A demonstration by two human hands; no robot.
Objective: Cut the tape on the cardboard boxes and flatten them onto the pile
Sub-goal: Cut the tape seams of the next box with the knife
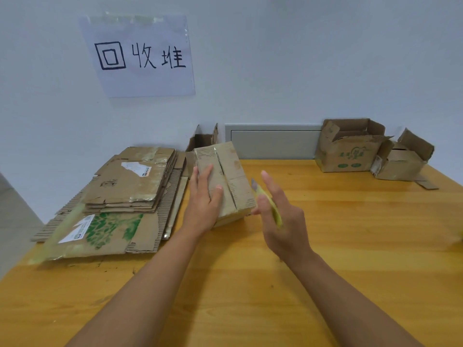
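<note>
While the box is pressed flat-fingered by the left hand near the table's far edge, a knife is gripped by the right hand.

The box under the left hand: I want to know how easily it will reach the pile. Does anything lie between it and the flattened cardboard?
Nothing visible does. The box sits on the table right beside the pile, with only the left hand pressing on its top. The right hand holds the knife on the far side.

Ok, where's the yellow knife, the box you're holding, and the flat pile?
yellow knife (271, 209), head view, on its handle.
box (231, 171), head view, on its top flap.
flat pile (130, 181), head view, on the topmost sheet.
</note>
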